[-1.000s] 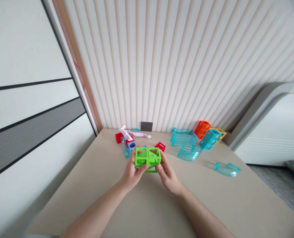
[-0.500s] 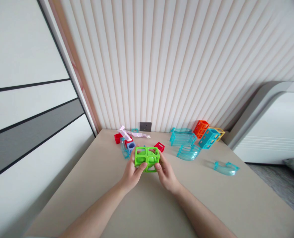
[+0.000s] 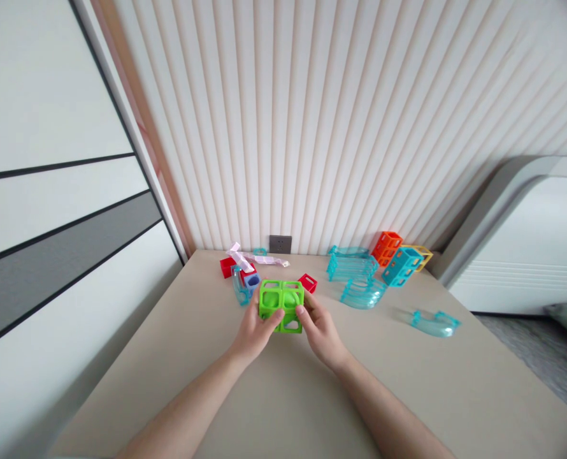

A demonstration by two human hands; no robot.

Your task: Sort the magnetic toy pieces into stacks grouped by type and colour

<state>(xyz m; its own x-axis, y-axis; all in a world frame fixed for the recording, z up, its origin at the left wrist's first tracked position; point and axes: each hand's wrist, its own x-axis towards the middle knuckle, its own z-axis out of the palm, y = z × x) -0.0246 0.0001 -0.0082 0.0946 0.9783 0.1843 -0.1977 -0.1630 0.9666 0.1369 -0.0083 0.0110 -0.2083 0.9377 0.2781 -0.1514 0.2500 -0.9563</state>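
Holding a green block (image 3: pixel 282 298) between left grip (image 3: pixel 252 330) and right grip (image 3: pixel 322 333), both curled snugly round the ends, over the bench (image 3: pixel 283 401). Tipped slightly since a moment ago, baring more near face; probably means turning, not yet placing.

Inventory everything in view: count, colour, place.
Green block: 1, green, held centre
Red blocks: 3+, red, left and centre rear
Blue blocks: 2, blue, both sides
Orange block: 1, orange, right rear
Yellow frame: 1, yellow, right rear
Clear pieces: 6+, teal, both sides
Strips: 2+, pink, left rear
Wall: 1, cream, rear
Socket: 1, black, low on wall
Table: 1, beige, below
Cabinet: 1, white-grey, left
Headboard: 1, white-grey, right
Floor: 1, grey, lower right
Forearms: 2, bare, below
Left hand, right hand: 1 each, bare, holding green block
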